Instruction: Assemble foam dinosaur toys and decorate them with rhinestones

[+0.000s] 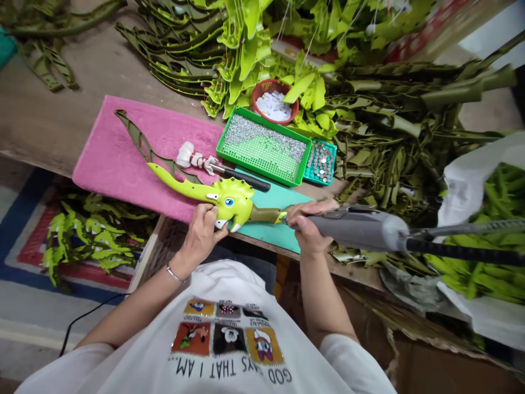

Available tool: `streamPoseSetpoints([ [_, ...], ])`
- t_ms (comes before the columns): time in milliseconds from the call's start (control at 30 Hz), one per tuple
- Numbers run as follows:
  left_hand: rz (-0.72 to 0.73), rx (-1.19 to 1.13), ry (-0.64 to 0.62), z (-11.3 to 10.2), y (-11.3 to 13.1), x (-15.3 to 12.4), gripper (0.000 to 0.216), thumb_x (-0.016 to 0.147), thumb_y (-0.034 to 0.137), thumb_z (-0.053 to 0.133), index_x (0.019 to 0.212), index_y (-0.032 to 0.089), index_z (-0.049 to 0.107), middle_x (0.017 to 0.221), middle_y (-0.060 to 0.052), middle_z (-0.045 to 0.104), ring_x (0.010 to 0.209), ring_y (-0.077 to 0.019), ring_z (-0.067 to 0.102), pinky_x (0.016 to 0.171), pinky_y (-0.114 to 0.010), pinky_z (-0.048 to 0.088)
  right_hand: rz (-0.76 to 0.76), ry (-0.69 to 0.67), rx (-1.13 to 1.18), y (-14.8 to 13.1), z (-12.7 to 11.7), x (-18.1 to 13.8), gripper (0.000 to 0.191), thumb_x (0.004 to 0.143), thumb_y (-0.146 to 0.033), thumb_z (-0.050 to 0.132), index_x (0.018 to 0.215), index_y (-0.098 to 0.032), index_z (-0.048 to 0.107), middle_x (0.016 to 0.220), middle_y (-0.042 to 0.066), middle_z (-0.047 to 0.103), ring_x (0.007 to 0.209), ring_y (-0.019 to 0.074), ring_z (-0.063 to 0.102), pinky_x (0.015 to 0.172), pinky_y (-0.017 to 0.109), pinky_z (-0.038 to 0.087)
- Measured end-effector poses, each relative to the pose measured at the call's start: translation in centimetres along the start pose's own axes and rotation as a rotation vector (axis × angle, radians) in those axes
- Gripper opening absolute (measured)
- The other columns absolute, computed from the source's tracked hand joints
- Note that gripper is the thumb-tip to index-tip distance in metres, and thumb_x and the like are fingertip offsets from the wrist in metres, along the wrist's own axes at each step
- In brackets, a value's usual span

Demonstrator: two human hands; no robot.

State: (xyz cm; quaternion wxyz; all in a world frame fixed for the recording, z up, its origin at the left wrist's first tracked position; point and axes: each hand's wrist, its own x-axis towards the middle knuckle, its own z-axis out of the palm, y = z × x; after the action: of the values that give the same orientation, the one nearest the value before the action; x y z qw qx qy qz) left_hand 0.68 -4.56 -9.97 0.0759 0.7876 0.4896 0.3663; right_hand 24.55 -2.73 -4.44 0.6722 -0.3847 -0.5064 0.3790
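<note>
My left hand (204, 228) grips the head of a lime-green dinosaur toy (230, 201) at the bench's front edge; the toy's long horn lies over a pink mat (123, 148). My right hand (305, 220) is wrapped round a grey electric screwdriver (356, 228), whose tip points at the toy's neck. A dark olive toy piece (139, 139) lies beside the horn on the mat.
A green tray of screws (262, 145), a small teal screw tray (322, 162), a red bowl (273, 102) and a black-handled tool (241, 176) sit behind. Heaps of green toy parts (394, 126) crowd the bench. More green parts (88, 235) lie on the floor at left.
</note>
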Motion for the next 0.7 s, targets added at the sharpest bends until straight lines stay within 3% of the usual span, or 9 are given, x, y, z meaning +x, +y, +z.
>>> streamPoseSetpoints([
  [167,0.021,0.022,0.007,0.0,-0.1,0.2,0.036,0.090,0.017,0.061,0.122,0.016,0.044,0.104,-0.011,0.054,0.093,-0.0224,0.058,0.079,-0.034,0.057,0.081,-0.308,-0.002,0.0,-1.2,1.0,0.013,0.080,-0.022,0.072,0.089,-0.025,0.062,0.060,-0.006,0.060,0.047,0.0125,0.055,0.047,0.027,0.046],
  [233,0.021,0.019,0.012,-0.3,-0.4,0.5,0.034,0.090,0.018,0.062,0.120,0.015,0.045,0.103,-0.011,0.054,0.094,-0.0231,0.058,0.080,-0.035,0.057,0.071,-0.342,-0.001,-0.3,-1.1,2.3,0.018,0.080,-0.024,0.072,0.096,-0.025,0.065,0.059,-0.005,0.062,0.046,0.0134,0.055,0.047,0.029,0.047],
  [300,0.019,0.000,0.003,-1.0,-0.6,0.9,0.033,0.090,0.019,0.062,0.119,0.015,0.046,0.103,-0.011,0.054,0.095,-0.0227,0.058,0.081,-0.034,0.057,-0.034,-0.218,0.025,-0.4,-0.6,4.2,0.023,0.080,-0.027,0.073,0.101,-0.026,0.066,0.057,-0.005,0.062,0.044,0.0136,0.054,0.047,0.029,0.046],
  [400,0.005,-0.002,-0.080,-2.7,-0.6,1.7,0.033,0.089,0.021,0.063,0.118,0.014,0.048,0.107,-0.013,0.054,0.099,-0.0243,0.058,0.084,-0.037,0.056,-0.201,0.113,0.021,0.5,0.6,7.3,0.021,0.076,-0.032,0.073,0.095,-0.027,0.064,0.054,-0.008,0.058,0.042,0.0123,0.051,0.046,0.028,0.045],
  [467,-0.019,0.036,-0.147,-3.8,-0.1,2.3,0.034,0.086,0.023,0.064,0.116,0.013,0.051,0.112,-0.016,0.053,0.103,-0.0285,0.056,0.086,-0.043,0.054,-0.180,0.257,-0.029,1.9,1.0,9.1,0.024,0.074,-0.036,0.074,0.090,-0.026,0.060,0.054,-0.009,0.056,0.043,0.0115,0.051,0.048,0.027,0.046],
  [600,-0.019,0.084,-0.163,-4.6,1.5,3.5,0.035,0.083,0.028,0.064,0.113,0.014,0.055,0.117,-0.019,0.054,0.105,-0.0329,0.055,0.087,-0.048,0.050,-0.054,0.310,-0.091,4.9,1.1,10.8,0.030,0.072,-0.042,0.072,0.085,-0.023,0.054,0.054,-0.009,0.053,0.045,0.0104,0.051,0.052,0.027,0.046],
  [700,-0.032,0.142,-0.188,-3.7,2.6,4.7,0.066,0.081,0.046,0.071,0.132,0.012,0.049,0.133,-0.024,0.050,0.120,-0.0388,0.050,0.100,-0.056,0.042,-0.051,0.304,-0.111,6.3,1.0,11.0,0.030,0.070,-0.043,0.073,0.079,-0.022,0.053,0.054,-0.008,0.053,0.045,0.0099,0.050,0.053,0.027,0.045],
])
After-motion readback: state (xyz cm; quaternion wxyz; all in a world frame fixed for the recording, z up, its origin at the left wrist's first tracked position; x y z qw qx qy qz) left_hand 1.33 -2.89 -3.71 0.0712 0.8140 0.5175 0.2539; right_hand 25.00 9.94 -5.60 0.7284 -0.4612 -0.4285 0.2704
